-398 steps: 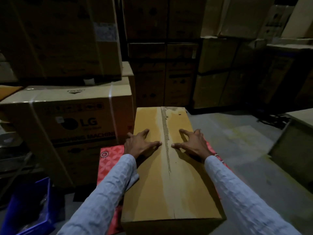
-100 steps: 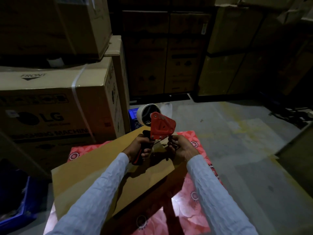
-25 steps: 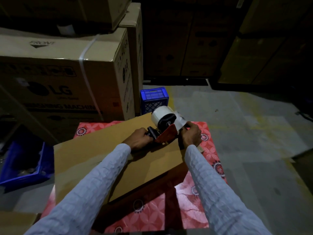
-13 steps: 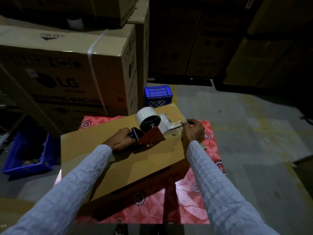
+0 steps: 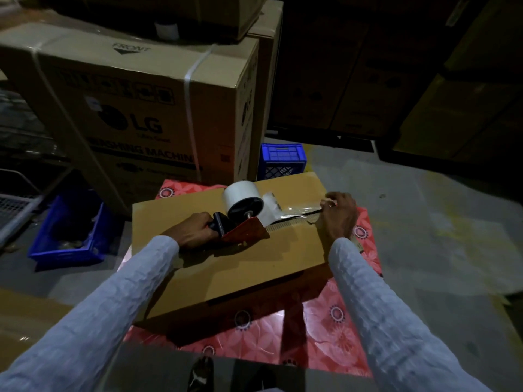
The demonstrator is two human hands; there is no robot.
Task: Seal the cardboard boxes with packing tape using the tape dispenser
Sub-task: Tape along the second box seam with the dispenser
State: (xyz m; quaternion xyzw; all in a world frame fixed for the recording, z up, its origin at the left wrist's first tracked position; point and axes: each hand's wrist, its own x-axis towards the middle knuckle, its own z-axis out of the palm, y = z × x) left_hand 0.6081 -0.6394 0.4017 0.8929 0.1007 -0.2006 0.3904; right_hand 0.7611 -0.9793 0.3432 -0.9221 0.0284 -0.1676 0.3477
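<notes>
The cardboard box (image 5: pixel 226 258) lies on a red floral counter (image 5: pixel 283 332), its seam only begun: tape (image 5: pixel 294 212) spans the far end. The left hand (image 5: pixel 195 233) grips the tape dispenser (image 5: pixel 240 222); the right hand (image 5: pixel 338 216) seemingly pins the tape's end. Most remains unsealed.

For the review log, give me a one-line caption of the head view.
Left hand grips tape dispenser on cardboard box; right hand holds the tape end at its far edge.
</notes>
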